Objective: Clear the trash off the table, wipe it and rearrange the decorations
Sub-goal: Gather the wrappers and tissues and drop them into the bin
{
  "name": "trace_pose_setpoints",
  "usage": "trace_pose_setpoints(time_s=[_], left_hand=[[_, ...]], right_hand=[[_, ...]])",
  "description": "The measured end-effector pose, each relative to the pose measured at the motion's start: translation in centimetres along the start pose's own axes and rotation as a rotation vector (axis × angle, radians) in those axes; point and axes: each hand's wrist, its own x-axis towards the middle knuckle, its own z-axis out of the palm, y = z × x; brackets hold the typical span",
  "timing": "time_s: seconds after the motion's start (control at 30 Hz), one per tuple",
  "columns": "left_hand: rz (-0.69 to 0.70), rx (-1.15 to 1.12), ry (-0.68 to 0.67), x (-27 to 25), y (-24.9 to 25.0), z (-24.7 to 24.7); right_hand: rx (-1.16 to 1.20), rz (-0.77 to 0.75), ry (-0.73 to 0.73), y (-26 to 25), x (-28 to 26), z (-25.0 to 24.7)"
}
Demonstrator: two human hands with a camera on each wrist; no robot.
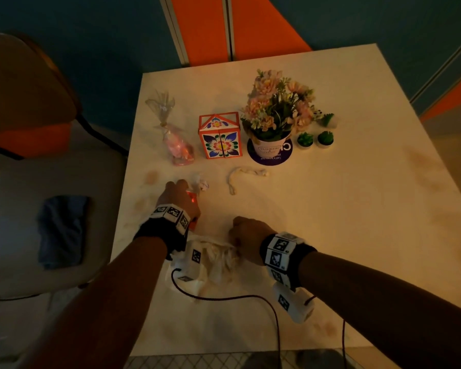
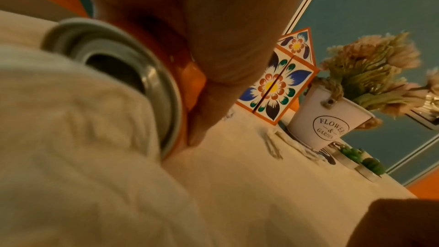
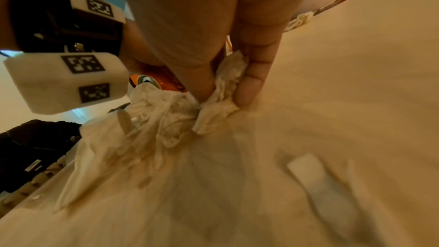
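My left hand (image 1: pixel 180 198) grips an orange drink can (image 1: pixel 193 202) lying on its side on the white table (image 1: pixel 330 209). The can's silver end (image 2: pixel 118 74) points at a crumpled white wad (image 1: pixel 218 258), tissue or thin bag, at the near edge. The thumb and fingers of my right hand (image 1: pixel 240 235) pinch a fold of that wad (image 3: pixel 228 82). A crumpled paper ball (image 1: pixel 200 182) and a twisted tissue strip (image 1: pixel 240 177) lie just beyond my hands. Behind stand a candy bag (image 1: pixel 176 139), floral box (image 1: pixel 220 137) and flower pot (image 1: pixel 270 147).
The pot stands on a purple coaster (image 1: pixel 285 155). Three small green succulents (image 1: pixel 316 138) sit to its right. Brownish stains (image 1: pixel 151 177) mark the tabletop. A chair at the left carries a blue cloth (image 1: pixel 61 230). Dark cables (image 1: pixel 250 298) trail off the near edge.
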Motion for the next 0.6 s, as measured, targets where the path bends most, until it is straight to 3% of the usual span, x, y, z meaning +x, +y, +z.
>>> trace_pose_setpoints(time_s=[0.17,0.37,0.47,0.6], left_hand=[[-0.007,-0.173,-0.08,-0.2,-0.9,-0.2],[0.045,-0.404,-0.065,-1.5,-2.3,-0.1],[0.085,-0.525,-0.025,-2.2,-2.2,-0.9],[0.161,-0.735,-0.035,-3.5,-2.2,-2.1]], right_hand=[[0.019,0.049,-0.006,0.9,-1.2,-1.0],[0.408,0.21,0.189,4.4,-3.6,-2.5],[0.364,0.246,0.244,5.7,-4.7,-3.8],[0.544,0.318,0.404,6.8,-5.9,-5.2]])
